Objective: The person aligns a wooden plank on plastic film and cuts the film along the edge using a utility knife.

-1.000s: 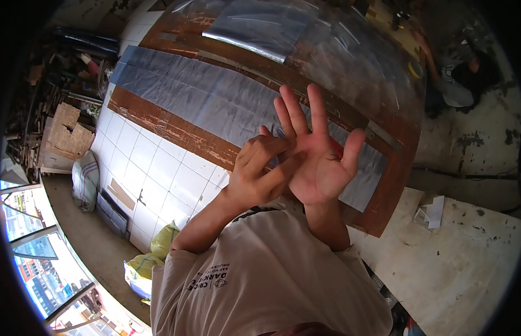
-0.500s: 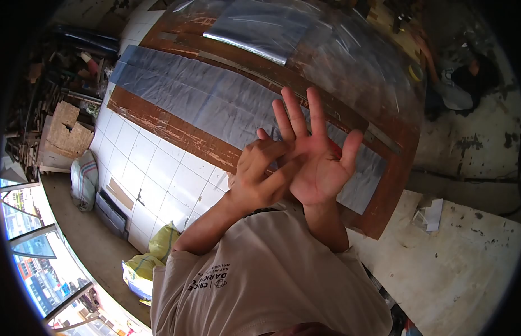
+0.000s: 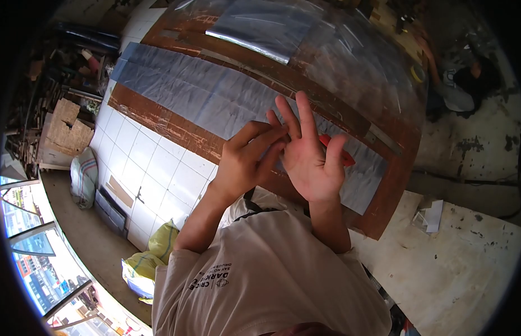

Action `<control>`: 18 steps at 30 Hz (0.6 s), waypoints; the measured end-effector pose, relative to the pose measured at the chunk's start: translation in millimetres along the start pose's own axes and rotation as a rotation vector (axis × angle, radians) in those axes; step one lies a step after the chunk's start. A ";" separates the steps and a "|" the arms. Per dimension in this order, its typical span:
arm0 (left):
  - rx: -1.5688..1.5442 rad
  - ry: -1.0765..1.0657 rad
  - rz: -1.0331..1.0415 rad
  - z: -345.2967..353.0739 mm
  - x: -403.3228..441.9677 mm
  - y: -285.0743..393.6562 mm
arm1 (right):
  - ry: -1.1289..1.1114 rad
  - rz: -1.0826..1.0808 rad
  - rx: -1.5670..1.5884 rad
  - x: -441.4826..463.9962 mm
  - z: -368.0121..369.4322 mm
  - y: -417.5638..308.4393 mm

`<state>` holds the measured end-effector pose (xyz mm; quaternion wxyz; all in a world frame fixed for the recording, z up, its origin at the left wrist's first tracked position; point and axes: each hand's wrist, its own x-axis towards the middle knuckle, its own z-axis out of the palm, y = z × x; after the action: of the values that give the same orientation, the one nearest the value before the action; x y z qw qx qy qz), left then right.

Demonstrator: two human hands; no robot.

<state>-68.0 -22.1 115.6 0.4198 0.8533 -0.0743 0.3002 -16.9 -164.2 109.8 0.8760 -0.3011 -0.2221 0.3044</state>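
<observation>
My right hand (image 3: 313, 165) is palm up with its fingers spread and holds nothing. The bent fingers of my left hand (image 3: 244, 159) come together at the little-finger side of my right hand; whatever is between their tips is too small to tell. Beneath both hands, a long greyish translucent sheet (image 3: 187, 84) lies across a worn brown board (image 3: 154, 120). A red object (image 3: 348, 161) rests on the sheet, partly hidden behind my right thumb. A long metal strip (image 3: 243, 70) runs along the sheet's far side.
Clear plastic (image 3: 355, 67) and a folded shiny sheet (image 3: 260, 28) cover the board's far part. A yellow tape roll (image 3: 417, 74) is at its right edge. Another person (image 3: 459, 95) is at the upper right. Yellow sacks (image 3: 162, 241) and scrap wood (image 3: 70, 131) are on the left.
Both hands have shifted slightly left, and my left hand has turned, its fingertips moving off the right palm to the little-finger side. More of the red object shows.
</observation>
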 end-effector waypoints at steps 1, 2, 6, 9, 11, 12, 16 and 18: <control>-0.040 -0.054 -0.044 -1.5 0.5 -1.4 | -0.007 0.030 -0.054 -0.5 -2.6 -0.2; -0.033 -0.049 -0.042 -3.3 1.6 -3.0 | -0.021 0.061 -0.108 0.9 -5.2 0.2; -0.126 -0.213 -0.162 -10.5 0.9 -11.3 | 0.009 0.099 -0.101 -5.4 -9.5 11.0; 0.007 -0.262 -0.050 -8.0 -4.1 -16.7 | 0.103 0.155 -0.038 -10.7 -15.5 17.3; 0.156 -0.253 0.063 0.6 -11.4 -22.7 | 0.124 0.172 0.008 -11.5 -25.0 21.5; 0.161 -0.249 0.060 4.7 -15.6 -24.7 | 0.159 0.182 0.048 -11.9 -29.2 25.0; 0.137 -0.292 -0.014 14.1 -16.4 -14.9 | 0.341 0.177 -0.270 -18.5 -66.0 48.0; 0.033 -0.342 0.125 21.5 -12.1 -0.9 | 0.392 0.137 -0.294 -13.2 -72.3 60.7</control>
<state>-67.8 -39.4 98.0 0.3675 0.8924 -0.1925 0.1774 -9.3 -162.9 14.8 0.8264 -0.4929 -0.0687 0.2633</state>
